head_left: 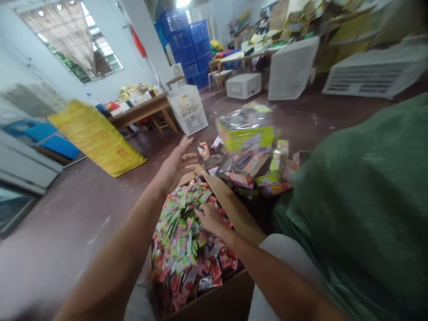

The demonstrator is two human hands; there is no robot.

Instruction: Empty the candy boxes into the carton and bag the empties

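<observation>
In the head view, my left hand [182,161] reaches past the far edge of a cardboard box [230,196], fingers spread and nothing held. My right hand [211,218] is inside that box, its fingers loosely apart over the small packets. Many flat green and red sachets [180,223] fill the box, which sits between my knees. Beyond it, a blurred green display box [249,138] with a clear plastic window appears above a heap of opened packaging boxes [245,167]. A gap separates this box from my left hand.
A large green sack [361,205] bulges at the right. A yellow sack [96,138] leans at the left on the dark red floor [133,178]. A white bin [189,109], a wooden table [143,109], white crates [245,85] and stacked blue crates [183,49] stand farther back.
</observation>
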